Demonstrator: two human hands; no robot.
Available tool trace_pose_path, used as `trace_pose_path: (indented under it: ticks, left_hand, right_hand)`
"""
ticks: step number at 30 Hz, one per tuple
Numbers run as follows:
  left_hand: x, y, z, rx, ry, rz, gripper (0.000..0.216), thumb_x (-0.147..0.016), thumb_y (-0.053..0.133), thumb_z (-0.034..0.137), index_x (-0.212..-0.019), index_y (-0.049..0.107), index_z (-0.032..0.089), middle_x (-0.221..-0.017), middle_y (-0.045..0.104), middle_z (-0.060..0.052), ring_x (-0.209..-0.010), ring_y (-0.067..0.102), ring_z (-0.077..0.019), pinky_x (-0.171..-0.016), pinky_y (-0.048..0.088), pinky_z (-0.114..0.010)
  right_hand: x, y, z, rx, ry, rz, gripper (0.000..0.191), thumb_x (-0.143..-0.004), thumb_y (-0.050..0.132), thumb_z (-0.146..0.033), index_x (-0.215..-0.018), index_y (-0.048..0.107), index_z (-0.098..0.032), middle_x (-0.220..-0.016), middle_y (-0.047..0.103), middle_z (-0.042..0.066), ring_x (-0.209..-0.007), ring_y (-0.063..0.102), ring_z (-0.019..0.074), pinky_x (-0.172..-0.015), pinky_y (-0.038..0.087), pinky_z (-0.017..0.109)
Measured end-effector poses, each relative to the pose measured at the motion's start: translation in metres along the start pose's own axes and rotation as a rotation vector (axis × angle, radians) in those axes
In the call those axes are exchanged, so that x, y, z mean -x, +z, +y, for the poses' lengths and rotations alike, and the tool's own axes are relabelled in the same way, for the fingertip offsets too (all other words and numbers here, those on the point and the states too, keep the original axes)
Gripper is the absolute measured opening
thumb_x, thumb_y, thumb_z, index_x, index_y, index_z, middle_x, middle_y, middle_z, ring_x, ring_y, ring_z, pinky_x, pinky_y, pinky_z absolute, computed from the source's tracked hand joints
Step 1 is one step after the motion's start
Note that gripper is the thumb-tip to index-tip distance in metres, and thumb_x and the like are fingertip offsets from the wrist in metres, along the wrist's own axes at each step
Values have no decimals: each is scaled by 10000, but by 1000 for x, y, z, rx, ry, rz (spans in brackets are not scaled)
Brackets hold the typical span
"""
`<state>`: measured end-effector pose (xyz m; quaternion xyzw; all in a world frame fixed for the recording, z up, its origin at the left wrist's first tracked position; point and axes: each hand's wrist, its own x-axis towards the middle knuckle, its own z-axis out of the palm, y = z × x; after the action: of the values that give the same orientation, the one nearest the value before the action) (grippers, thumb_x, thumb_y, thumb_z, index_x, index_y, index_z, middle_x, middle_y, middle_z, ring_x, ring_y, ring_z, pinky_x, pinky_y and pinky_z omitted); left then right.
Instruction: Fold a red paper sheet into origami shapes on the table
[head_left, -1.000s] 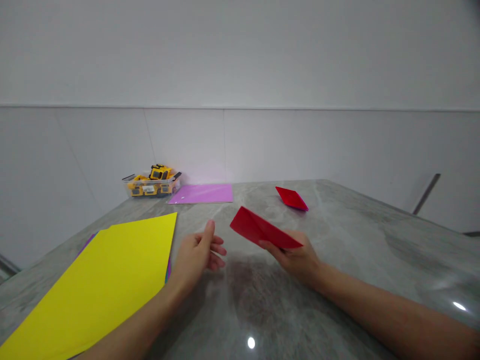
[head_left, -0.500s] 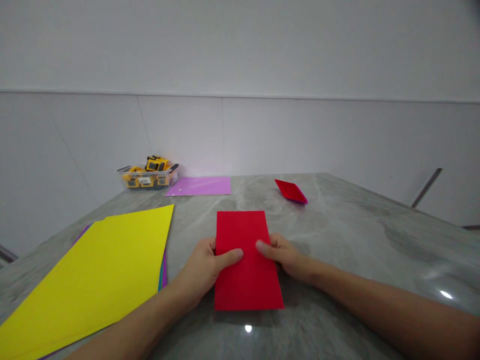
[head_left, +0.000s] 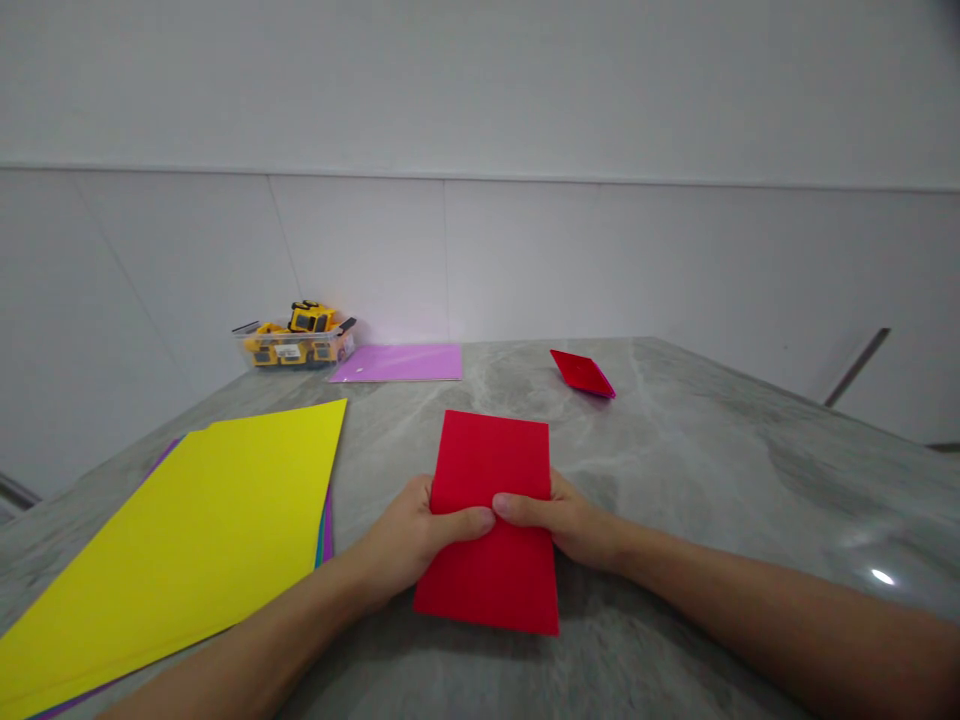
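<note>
A red sheet of paper [head_left: 491, 470], folded to a tall rectangle, is held just above the grey marble table [head_left: 697, 450] in front of me. My left hand [head_left: 412, 530] grips its left edge with the thumb lying across the top face. Opposite it, my right hand [head_left: 570, 520] grips the right edge, and its thumb meets the left thumb near the sheet's middle. Both hands have their fingers curled under the paper.
A stack of coloured sheets with a yellow sheet [head_left: 195, 530] on top lies at the left. Farther back are a pink sheet [head_left: 401, 363], a clear tub of yellow toy trucks [head_left: 300, 340] and a small red folded paper shape [head_left: 581, 373]. A white wall stands behind the table.
A second ago my right hand alone held the red paper edge-on and my left hand was open. Now both hands grip it flat, thumbs closer together, sheet turned slightly to the right.
</note>
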<state>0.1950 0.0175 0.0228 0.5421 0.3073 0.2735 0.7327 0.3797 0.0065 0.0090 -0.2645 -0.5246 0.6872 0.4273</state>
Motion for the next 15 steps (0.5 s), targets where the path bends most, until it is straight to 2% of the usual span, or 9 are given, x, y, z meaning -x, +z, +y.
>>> trace_pose_path:
  ticks: [5,8,11,15]
  left_hand:
    - [-4,-2,4,-34,-42,-25,336,-711,724,424,-772,692,95,-647,655,-66,-563,579,-127,-512,413,-189]
    - [-5,-7,7,-94,-9,-2,359,-712,704,460,-678,628,111,-504,504,24,-390,359,-45,-383,238,-165]
    - [-5,-14,7,-167,44,-2,373,-746,670,466,-613,533,146,-460,312,90,-371,162,-30,-360,92,-195]
    - [-7,-18,4,-212,51,-3,407,-765,638,492,-581,463,173,-449,270,99,-380,146,-40,-370,90,-210]
  right_hand:
    - [-4,-6,0,-92,-65,140,341,-703,733,-308,-967,610,-130,-828,696,64,-666,655,175,-628,518,297]
    - [-5,-11,-2,-130,-78,204,341,-696,738,-280,-977,614,-133,-842,708,73,-682,671,192,-647,529,316]
    - [-6,-15,-6,-133,-81,262,338,-688,741,-270,-969,617,-127,-805,714,77,-649,672,193,-642,531,319]
    - [-7,-17,-7,-139,-71,286,330,-684,747,-270,-955,628,-124,-799,716,81,-645,672,198,-625,531,318]
